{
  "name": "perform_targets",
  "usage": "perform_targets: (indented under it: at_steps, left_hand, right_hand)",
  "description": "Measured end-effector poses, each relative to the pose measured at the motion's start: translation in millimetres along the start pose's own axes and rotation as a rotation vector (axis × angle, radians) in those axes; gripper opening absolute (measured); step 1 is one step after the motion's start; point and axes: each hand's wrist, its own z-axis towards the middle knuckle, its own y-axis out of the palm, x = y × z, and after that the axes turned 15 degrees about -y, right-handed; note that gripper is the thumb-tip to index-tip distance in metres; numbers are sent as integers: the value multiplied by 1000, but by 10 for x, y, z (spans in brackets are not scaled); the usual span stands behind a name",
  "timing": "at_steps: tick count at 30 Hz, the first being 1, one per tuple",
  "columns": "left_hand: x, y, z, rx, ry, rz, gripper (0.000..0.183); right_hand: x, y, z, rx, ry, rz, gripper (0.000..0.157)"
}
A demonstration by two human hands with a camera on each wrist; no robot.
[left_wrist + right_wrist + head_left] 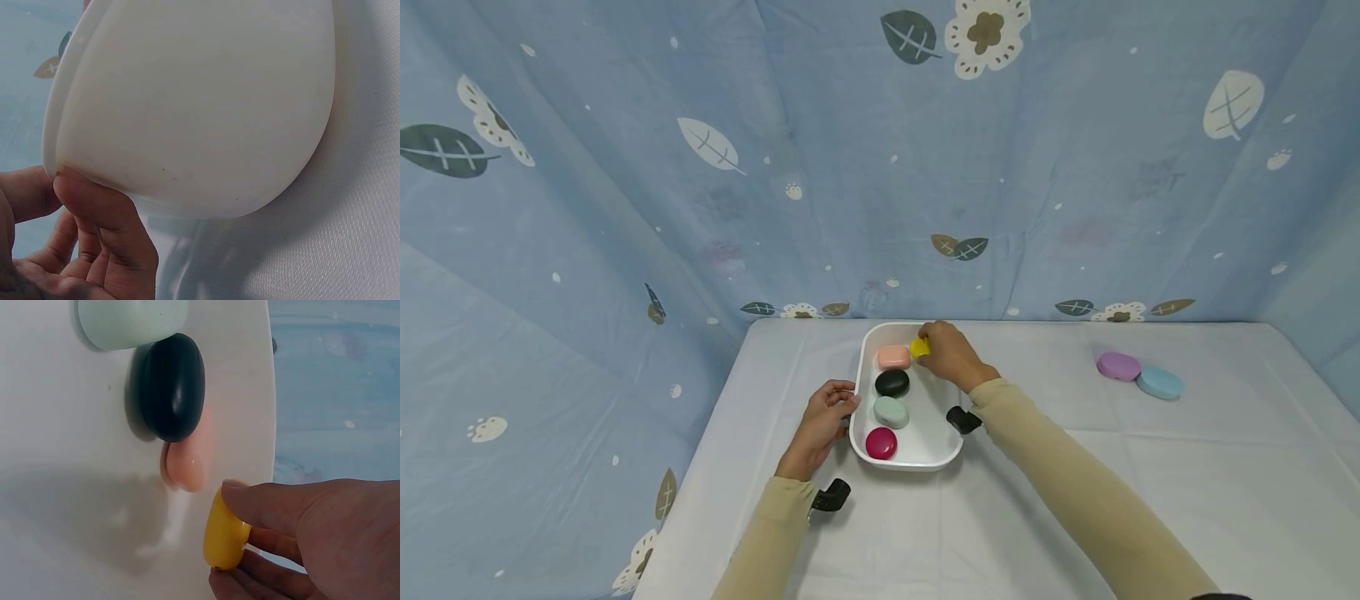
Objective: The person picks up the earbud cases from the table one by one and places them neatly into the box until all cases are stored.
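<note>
My right hand (953, 357) pinches a yellow bar of soap (224, 534) between thumb and fingers, over the far end of a white tray (934, 450). Close beside it in the tray lies a pink bar of soap (893, 357). A black oval soap (892, 383), a pale green oval soap (891, 412) and a round magenta soap (882, 443) continue the row along the tray's left side toward me. With thumb and fingers, my left hand (820, 421) grips the tray's left rim, seen close up in the left wrist view.
To the right on the white-covered table (1037, 508), a purple soap (1118, 367) and a light blue soap (1161, 382) lie side by side. A blue patterned curtain (850, 167) hangs behind the table and along its left side.
</note>
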Motion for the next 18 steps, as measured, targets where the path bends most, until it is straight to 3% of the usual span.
perform_targets:
  at_steps: [9,18]
  left_hand:
    - [-6,3,-4,1,-1,-4,26]
    - [5,-7,-12,-11,2,-8,26]
  right_hand:
    - [12,-45,-60,9,-6,33,43]
    - [119,-237,-313,141,-53,114,40]
